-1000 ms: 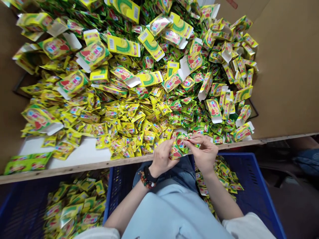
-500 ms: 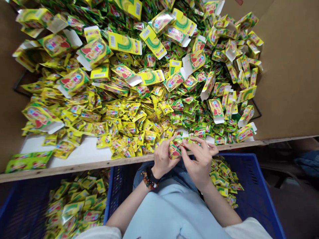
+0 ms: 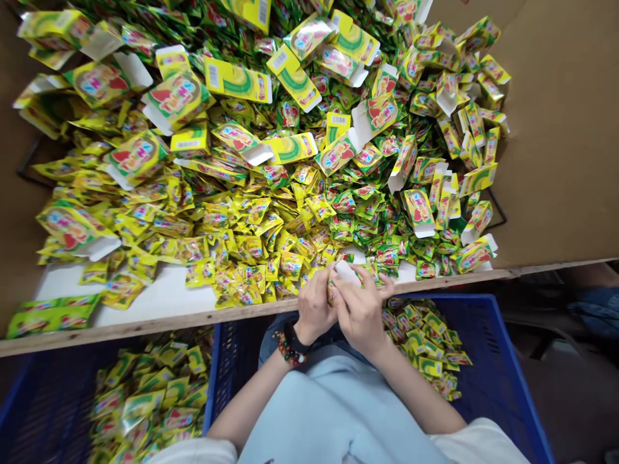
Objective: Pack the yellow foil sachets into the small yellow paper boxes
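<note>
My left hand [image 3: 316, 303] is closed around a small printed carton whose white flap [image 3: 347, 273] stands up at its top. My right hand [image 3: 362, 312] meets it there, thumb and forefinger pressed against the carton's end and the other fingers bent forward. Most of the carton's body is hidden by my fingers, and I cannot tell what is inside it. Just beyond my hands lie yellow sachets [image 3: 246, 290] to the left and green sachets [image 3: 387, 252] with watermelon pictures to the right, along the front of the table.
Open cartons [image 3: 176, 100] lie scattered over the heap of sachets. A strip of joined green sachets [image 3: 53, 314] rests at the table's left corner. Below the wooden edge [image 3: 159, 324] stand a blue crate [image 3: 503, 361] and another holding packed cartons [image 3: 149, 399]. Cardboard walls [image 3: 556, 142] flank the heap.
My right hand has moved left and closed in on the carton, near my left hand. The carton's white flap now shows, where green and red print was visible before.
</note>
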`<action>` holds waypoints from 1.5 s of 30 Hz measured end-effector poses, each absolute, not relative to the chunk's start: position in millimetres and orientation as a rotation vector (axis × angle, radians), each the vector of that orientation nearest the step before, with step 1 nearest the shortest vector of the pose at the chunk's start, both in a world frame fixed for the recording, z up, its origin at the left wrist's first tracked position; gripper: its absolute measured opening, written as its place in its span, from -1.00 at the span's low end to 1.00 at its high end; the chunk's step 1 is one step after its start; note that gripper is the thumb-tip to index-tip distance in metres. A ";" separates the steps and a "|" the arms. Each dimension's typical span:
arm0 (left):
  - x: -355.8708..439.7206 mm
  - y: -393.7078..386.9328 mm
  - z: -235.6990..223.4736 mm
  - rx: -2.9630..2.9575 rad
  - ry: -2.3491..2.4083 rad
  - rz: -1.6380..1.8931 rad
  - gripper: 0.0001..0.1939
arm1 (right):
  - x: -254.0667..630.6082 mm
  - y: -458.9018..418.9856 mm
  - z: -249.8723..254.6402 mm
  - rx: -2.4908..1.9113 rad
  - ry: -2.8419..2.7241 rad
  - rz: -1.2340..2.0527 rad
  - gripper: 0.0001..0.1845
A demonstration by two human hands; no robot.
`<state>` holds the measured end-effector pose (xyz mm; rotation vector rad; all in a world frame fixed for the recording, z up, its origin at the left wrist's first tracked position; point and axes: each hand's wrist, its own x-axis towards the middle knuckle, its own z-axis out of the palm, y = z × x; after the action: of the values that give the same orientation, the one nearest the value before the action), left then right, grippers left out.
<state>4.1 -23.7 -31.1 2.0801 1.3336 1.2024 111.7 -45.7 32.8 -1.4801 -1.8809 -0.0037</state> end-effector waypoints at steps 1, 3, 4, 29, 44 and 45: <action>4.0 -23.9 -31.3 2.082 1.354 1.192 -0.51 | 113.4 -45.0 33.8 -1.496 -1.847 0.018 -0.79; 3.7 -24.1 -32.7 2.087 1.382 1.194 -0.46 | 117.8 -43.6 35.3 -1.507 -1.776 0.007 -0.83; 3.6 -24.1 -33.8 2.091 1.381 1.206 -0.43 | 119.7 -43.2 35.5 -1.502 -1.756 -0.018 -0.78; 3.1 -25.0 -36.6 2.147 1.340 1.098 -0.54 | 115.1 -42.7 11.4 -1.376 -1.424 0.708 -0.68; -8.4 -19.0 -18.7 2.214 1.128 1.034 -0.41 | 148.7 -63.5 16.2 -1.353 -1.797 0.414 -0.68; -13.2 -14.1 -12.4 2.261 1.137 1.008 -0.39 | 163.1 -70.2 18.5 -1.476 -1.808 0.369 -0.72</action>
<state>-13.2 -14.1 -12.4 2.2613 1.1366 1.0085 163.1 -70.2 18.5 -1.4762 -1.8078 0.3693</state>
